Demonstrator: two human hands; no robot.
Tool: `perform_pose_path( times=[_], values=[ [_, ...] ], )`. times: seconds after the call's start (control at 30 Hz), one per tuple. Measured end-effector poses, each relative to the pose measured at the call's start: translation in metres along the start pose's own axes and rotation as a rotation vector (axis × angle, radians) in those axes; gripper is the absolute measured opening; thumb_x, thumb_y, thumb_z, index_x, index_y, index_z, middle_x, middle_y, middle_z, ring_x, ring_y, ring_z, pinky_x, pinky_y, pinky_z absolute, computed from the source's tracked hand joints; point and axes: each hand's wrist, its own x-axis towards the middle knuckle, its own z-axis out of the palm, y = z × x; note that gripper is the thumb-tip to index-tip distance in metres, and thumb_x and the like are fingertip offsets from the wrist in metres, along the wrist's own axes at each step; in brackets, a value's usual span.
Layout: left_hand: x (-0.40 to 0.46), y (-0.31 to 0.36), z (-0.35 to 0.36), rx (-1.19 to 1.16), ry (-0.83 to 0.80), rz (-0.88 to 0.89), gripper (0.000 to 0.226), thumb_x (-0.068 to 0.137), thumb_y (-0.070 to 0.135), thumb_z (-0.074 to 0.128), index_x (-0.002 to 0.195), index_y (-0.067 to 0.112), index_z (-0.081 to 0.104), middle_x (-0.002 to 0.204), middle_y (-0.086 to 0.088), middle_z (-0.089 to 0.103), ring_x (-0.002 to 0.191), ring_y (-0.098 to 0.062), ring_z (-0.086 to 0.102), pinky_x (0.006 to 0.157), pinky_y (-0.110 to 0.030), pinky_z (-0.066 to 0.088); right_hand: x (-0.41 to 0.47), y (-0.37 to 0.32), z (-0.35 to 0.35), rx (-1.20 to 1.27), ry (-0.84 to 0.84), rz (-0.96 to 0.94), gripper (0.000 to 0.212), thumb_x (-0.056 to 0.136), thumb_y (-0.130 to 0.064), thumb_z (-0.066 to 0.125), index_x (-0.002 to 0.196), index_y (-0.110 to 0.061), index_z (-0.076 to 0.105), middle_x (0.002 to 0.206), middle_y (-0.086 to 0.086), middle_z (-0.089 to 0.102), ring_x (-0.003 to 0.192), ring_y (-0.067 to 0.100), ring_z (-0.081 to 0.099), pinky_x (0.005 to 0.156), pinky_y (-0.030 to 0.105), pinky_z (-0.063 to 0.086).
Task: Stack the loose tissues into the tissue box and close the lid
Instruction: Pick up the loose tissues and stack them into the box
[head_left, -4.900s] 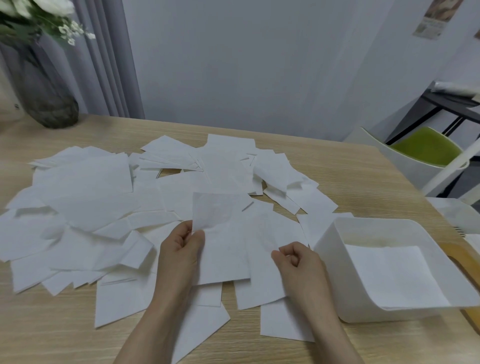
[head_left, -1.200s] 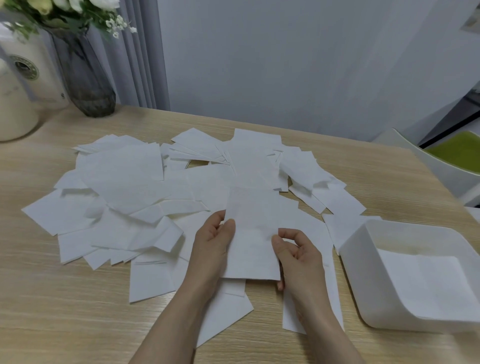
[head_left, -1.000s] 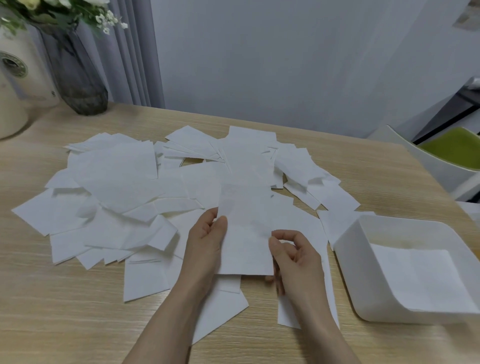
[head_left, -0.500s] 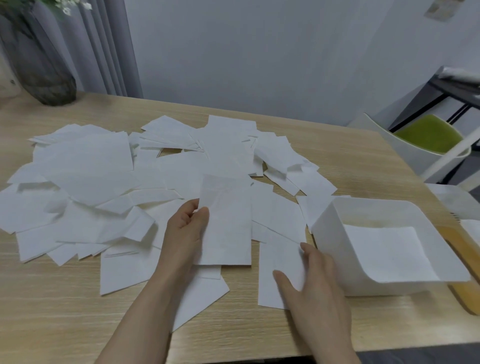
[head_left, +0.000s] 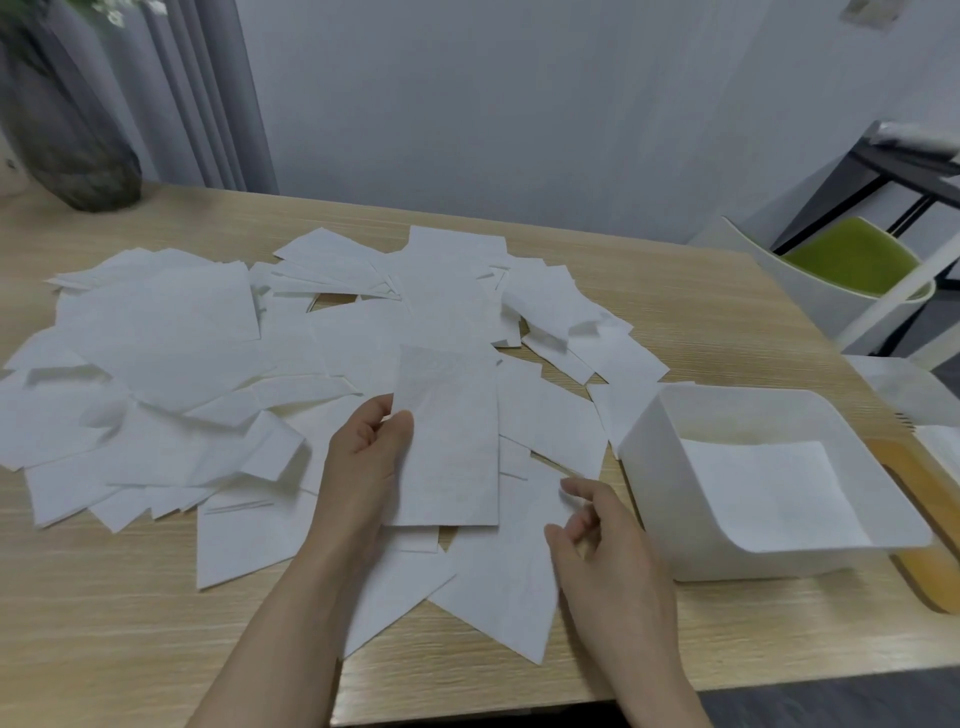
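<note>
Writing: none legible. Left hand (head_left: 371, 457) pinches a folded tissue (head_left: 447, 441); right hand (head_left: 597, 545) lifts another tissue (head_left: 509, 582), fingers loosely curled.

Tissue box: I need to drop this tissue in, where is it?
The tissue box sits open at table's right, beside the right hand, one tissue inside.

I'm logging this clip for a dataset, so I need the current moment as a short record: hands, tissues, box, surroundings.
left hand: pinches a folded tissue by its left edge, held above the pile
right hand: fingers on the edge of a loose tissue lying on the table; grip unclear
loose tissues: many, scattered and overlapping across the wooden table
tissue box: white, open, at the right; a flat tissue already lies inside
lid: not identifiable
surroundings: dark vase far left; green-seated chair far right
</note>
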Motion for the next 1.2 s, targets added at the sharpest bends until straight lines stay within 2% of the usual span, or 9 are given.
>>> perform_pose_path(
  times=[0.2, 0.33, 0.47, 0.57, 0.63, 0.73, 0.97, 1.1, 1.2],
  values=[
    [-0.001, 0.002, 0.001, -0.024, 0.011, -0.011, 0.024, 0.099, 0.009, 0.049, 0.098, 0.022, 0.069, 0.090, 0.002, 0.076, 0.081, -0.014, 0.071, 0.075, -0.033, 0.053, 0.000, -0.002, 0.000, -0.075, 0.003, -0.041, 0.050, 0.088, -0.041, 0.062, 0.132, -0.034, 0.040, 0.122, -0.022, 0.039, 0.111, -0.001, 0.048, 0.070, 0.024, 0.037],
    [-0.001, 0.004, -0.003, 0.003, 0.040, -0.014, 0.022, 0.099, 0.009, 0.050, 0.100, 0.020, 0.069, 0.093, -0.001, 0.076, 0.085, -0.019, 0.071, 0.079, -0.037, 0.054, 0.006, -0.005, -0.002, -0.103, -0.050, -0.035, 0.055, 0.089, -0.043, 0.061, 0.137, -0.030, 0.036, 0.130, -0.016, 0.034, 0.113, 0.005, 0.048, 0.076, 0.026, 0.040],
    [-0.002, 0.007, -0.014, 0.103, 0.017, 0.012, 0.026, 0.098, 0.008, 0.049, 0.097, 0.020, 0.072, 0.091, -0.001, 0.076, 0.085, -0.020, 0.071, 0.080, -0.038, 0.053, 0.013, -0.006, -0.004, -0.016, -0.096, 0.008, 0.047, 0.086, -0.035, 0.066, 0.128, -0.032, 0.044, 0.117, -0.017, 0.043, 0.100, 0.001, 0.048, 0.076, 0.027, 0.042],
    [-0.003, 0.007, -0.020, 0.105, 0.028, -0.005, 0.028, 0.098, 0.008, 0.050, 0.090, 0.023, 0.072, 0.084, 0.004, 0.076, 0.077, -0.015, 0.070, 0.074, -0.035, 0.053, 0.017, -0.006, -0.003, 0.099, -0.123, 0.025, 0.031, 0.081, -0.026, 0.069, 0.108, -0.033, 0.054, 0.098, -0.015, 0.054, 0.087, 0.003, 0.054, 0.068, 0.026, 0.043],
    [-0.004, 0.006, -0.020, 0.082, 0.041, -0.016, 0.027, 0.098, 0.008, 0.050, 0.090, 0.023, 0.072, 0.085, 0.004, 0.076, 0.077, -0.014, 0.071, 0.074, -0.035, 0.053, 0.018, -0.006, -0.001, 0.141, -0.104, -0.008, 0.020, 0.079, -0.022, 0.069, 0.093, -0.033, 0.060, 0.083, -0.010, 0.055, 0.077, 0.007, 0.054, 0.064, 0.026, 0.043],
    [-0.004, 0.004, -0.020, 0.052, 0.047, -0.019, 0.024, 0.098, 0.010, 0.051, 0.096, 0.023, 0.072, 0.093, 0.000, 0.077, 0.088, -0.021, 0.071, 0.081, -0.038, 0.053, 0.018, -0.008, 0.000, 0.214, -0.008, -0.042, 0.013, 0.079, -0.023, 0.070, 0.079, -0.031, 0.060, 0.082, -0.010, 0.056, 0.075, 0.003, 0.053, 0.065, 0.025, 0.045],
    [-0.007, 0.007, -0.019, 0.042, 0.035, -0.006, 0.025, 0.099, 0.010, 0.050, 0.095, 0.023, 0.071, 0.092, 0.001, 0.077, 0.084, -0.017, 0.071, 0.076, -0.034, 0.053, 0.023, -0.018, -0.010, 0.648, 0.076, -0.071, 0.013, 0.085, -0.007, 0.070, 0.082, -0.018, 0.062, 0.068, -0.016, 0.063, 0.064, -0.002, 0.054, 0.061, 0.012, 0.042],
    [-0.009, 0.007, -0.018, 0.038, 0.036, 0.019, 0.032, 0.099, 0.010, 0.050, 0.088, 0.029, 0.074, 0.093, 0.000, 0.076, 0.088, -0.021, 0.071, 0.080, -0.038, 0.053, 0.025, -0.026, -0.016, 0.749, 0.118, -0.124, 0.018, 0.088, -0.011, 0.067, 0.094, -0.027, 0.067, 0.093, -0.020, 0.070, 0.092, 0.001, 0.063, 0.077, 0.016, 0.049],
    [-0.010, 0.008, -0.015, 0.002, 0.032, 0.036, 0.036, 0.098, 0.008, 0.050, 0.084, 0.030, 0.075, 0.092, -0.001, 0.076, 0.084, -0.019, 0.071, 0.079, -0.038, 0.053, 0.029, -0.033, -0.015, 0.767, 0.106, -0.176, 0.042, 0.090, -0.009, 0.063, 0.122, -0.037, 0.058, 0.123, -0.031, 0.059, 0.120, -0.014, 0.047, 0.099, 0.011, 0.040]
  ],
)
